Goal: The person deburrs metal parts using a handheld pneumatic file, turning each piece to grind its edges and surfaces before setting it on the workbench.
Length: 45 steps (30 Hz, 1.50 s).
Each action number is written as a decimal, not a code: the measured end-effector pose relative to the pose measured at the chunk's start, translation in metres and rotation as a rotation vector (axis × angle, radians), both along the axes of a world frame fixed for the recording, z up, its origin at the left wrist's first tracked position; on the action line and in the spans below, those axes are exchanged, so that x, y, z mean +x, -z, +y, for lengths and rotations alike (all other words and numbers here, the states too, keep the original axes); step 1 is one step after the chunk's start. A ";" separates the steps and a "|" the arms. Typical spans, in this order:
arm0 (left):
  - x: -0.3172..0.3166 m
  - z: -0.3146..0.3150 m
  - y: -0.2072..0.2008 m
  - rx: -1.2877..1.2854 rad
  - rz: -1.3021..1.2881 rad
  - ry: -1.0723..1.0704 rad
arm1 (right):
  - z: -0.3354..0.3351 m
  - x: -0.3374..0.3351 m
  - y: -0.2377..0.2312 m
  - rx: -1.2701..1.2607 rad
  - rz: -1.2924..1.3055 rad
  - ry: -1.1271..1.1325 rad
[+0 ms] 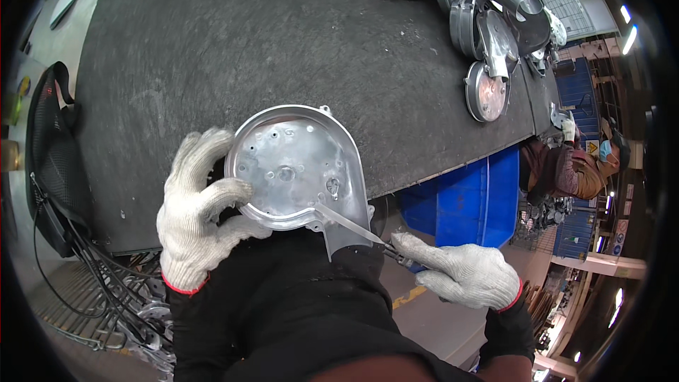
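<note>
A round, shallow cast-metal housing point(283, 152) with a raised rim and a spout-like side lies tilted at the table's near edge, close to my body. My left hand point(201, 209), in a white knitted glove with a red cuff, grips its left rim, thumb over the edge. Gloved likewise, my right hand point(463, 269) is closed around the dark handle of a flat-bladed tool point(346, 224). The tool's pale, narrow blade reaches up-left, its tip against the housing's inner rim near the spout. Most of the handle is hidden by my fingers.
Several similar metal housings point(488, 92) are heaped at the table's far right. A blue bin point(467, 201) stands beyond the right edge of the black table mat point(283, 35). A black mesh bag point(53, 155) with cables is at left. Another person point(583, 170) works at far right.
</note>
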State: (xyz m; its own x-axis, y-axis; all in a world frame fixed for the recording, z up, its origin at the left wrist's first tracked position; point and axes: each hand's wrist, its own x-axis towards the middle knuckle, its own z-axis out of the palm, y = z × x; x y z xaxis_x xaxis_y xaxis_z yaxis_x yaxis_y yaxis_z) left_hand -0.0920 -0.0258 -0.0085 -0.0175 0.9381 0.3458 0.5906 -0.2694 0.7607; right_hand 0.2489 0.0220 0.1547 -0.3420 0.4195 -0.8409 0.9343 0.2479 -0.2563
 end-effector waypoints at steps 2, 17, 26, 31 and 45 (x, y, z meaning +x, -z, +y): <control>0.000 0.002 0.000 -0.020 -0.082 0.028 | -0.005 -0.002 0.003 0.023 0.009 0.045; 0.061 0.080 -0.054 0.263 0.692 0.244 | -0.065 0.047 0.028 0.051 0.529 1.030; 0.074 0.107 -0.151 -0.029 0.771 0.131 | -0.112 0.085 0.052 -0.254 0.944 1.255; 0.068 0.061 -0.132 -0.418 0.273 -0.303 | -0.064 0.038 0.080 -0.368 0.875 0.830; 0.058 0.029 -0.104 -0.327 0.091 -0.572 | -0.004 -0.021 0.083 -0.585 0.900 0.756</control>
State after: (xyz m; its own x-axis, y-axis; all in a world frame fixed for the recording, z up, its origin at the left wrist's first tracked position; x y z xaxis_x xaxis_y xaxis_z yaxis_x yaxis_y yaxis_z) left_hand -0.0344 0.0033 0.0952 -0.5277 0.8466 0.0686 0.6376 0.3415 0.6905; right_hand 0.2275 0.0177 0.0717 -0.7179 0.4067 -0.5649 0.2395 -0.6177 -0.7490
